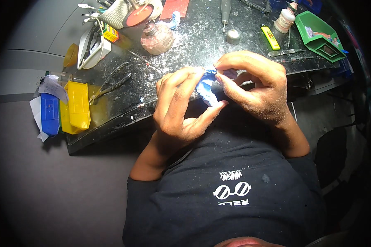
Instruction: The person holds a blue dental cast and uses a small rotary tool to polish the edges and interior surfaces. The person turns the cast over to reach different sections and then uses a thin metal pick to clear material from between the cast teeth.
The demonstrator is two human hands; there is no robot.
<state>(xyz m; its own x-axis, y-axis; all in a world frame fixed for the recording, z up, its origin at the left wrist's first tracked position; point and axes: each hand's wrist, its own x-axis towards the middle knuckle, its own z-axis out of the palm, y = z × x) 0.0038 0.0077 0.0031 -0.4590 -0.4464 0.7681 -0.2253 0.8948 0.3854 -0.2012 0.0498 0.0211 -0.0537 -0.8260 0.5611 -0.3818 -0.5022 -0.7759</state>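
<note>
Gently, half-curled left fingers (179, 95) and pinching right fingers (245, 61) are holding a likely breakable blue teeth model (205, 87) between them, by its edges.

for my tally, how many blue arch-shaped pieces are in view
2: a blue arch in the left hand beside the right hand, another arch far back on the bench; others may be hidden.

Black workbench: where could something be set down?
Dusty but free: between the pink jar and metal cylinder; a smaller patch between that cylinder and the yellow lighter. Crowded: the left end around the white tray, and right around the green bin.
</note>
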